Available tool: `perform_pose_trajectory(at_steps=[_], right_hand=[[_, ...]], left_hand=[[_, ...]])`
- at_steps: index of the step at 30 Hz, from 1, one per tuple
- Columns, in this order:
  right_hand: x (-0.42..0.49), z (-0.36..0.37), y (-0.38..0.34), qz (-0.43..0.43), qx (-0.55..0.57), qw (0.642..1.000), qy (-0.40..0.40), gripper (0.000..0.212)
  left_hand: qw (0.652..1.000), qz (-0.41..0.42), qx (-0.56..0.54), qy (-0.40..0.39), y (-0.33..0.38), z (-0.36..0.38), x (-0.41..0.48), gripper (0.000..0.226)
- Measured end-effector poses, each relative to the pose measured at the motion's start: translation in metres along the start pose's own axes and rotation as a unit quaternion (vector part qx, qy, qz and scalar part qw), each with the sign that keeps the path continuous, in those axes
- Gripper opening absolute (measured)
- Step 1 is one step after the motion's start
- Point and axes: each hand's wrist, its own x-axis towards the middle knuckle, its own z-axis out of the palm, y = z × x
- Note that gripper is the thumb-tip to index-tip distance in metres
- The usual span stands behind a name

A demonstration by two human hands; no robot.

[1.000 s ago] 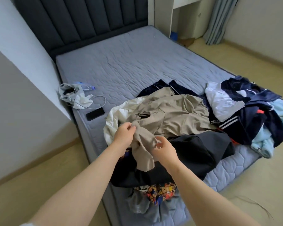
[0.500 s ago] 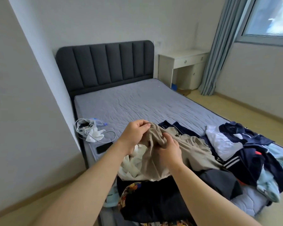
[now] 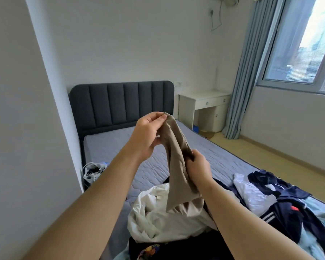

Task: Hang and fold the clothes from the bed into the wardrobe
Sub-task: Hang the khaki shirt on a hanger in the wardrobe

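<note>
A beige jacket [image 3: 176,166] with a cream lining is lifted above the grey bed [image 3: 154,166]. My left hand [image 3: 148,132] pinches the top end of one beige sleeve high up. Lower and to the right, my right hand [image 3: 197,166] grips the same sleeve. The rest of the jacket hangs down onto a pile of clothes at the foot of the bed, with a black garment [image 3: 176,246] and a colourful printed one [image 3: 148,250] beneath it. More clothes, navy, white and light blue [image 3: 281,199], lie to the right. No wardrobe is in view.
A dark padded headboard [image 3: 120,102] stands at the far end of the bed. A white desk [image 3: 204,107] and blue curtain [image 3: 248,72] are beyond it, under a window. A bag with cables [image 3: 94,171] lies by the left wall. Wooden floor runs along the right.
Both hands have raised the beige sleeve well above the pile, the left higher than the right. My head has tilted up, bringing the wall and window into view.
</note>
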Motion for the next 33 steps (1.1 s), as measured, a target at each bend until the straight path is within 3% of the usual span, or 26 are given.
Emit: perform_pose_trajectory(at_steps=[6, 10, 12, 14, 16, 19, 22, 25, 30, 32, 33], right_hand=[[0.008, -0.012, -0.068, -0.076, 0.091, 0.991, 0.063, 0.018], [0.012, -0.027, -0.127, -0.128, 0.255, 0.955, 0.074, 0.018], [0.015, -0.033, -0.147, -0.143, 0.327, 0.932, 0.063, 0.020], [0.017, -0.035, -0.153, -0.149, 0.365, 0.918, 0.048, 0.024], [0.016, -0.028, -0.149, -0.149, 0.360, 0.920, 0.036, 0.024], [0.017, -0.013, -0.126, -0.108, 0.346, 0.932, 0.024, 0.023], [0.018, -0.003, -0.101, -0.061, 0.349, 0.935, -0.022, 0.022], [0.015, 0.007, -0.082, -0.055, 0.311, 0.943, -0.103, 0.015], [0.010, 0.027, -0.063, -0.051, 0.162, 0.947, -0.273, 0.063], [0.009, 0.036, -0.061, -0.059, 0.051, 0.954, -0.290, 0.063], [0.010, 0.039, -0.063, -0.069, 0.025, 0.961, -0.267, 0.052]], left_hand=[[0.994, 0.080, -0.047, 0.056, 0.041, -0.007, 0.008, 0.021], [0.991, 0.114, -0.064, 0.019, 0.051, -0.020, 0.011, 0.035], [0.992, 0.115, -0.010, -0.047, 0.042, -0.031, 0.009, 0.047], [0.993, 0.046, 0.033, -0.099, 0.024, -0.039, 0.002, 0.051], [0.987, -0.042, 0.115, -0.106, 0.003, -0.041, -0.004, 0.036], [0.962, -0.089, 0.257, -0.007, -0.022, -0.045, 0.003, 0.010], [0.972, -0.113, 0.167, 0.119, -0.020, -0.052, 0.013, 0.018], [0.972, -0.127, 0.038, 0.196, -0.005, -0.054, 0.018, 0.017], [0.977, -0.062, -0.143, 0.147, 0.040, -0.044, 0.032, 0.020], [0.977, -0.038, -0.175, 0.118, 0.063, -0.039, 0.040, 0.018], [0.979, -0.028, -0.171, 0.112, 0.073, -0.036, 0.044, 0.017]])
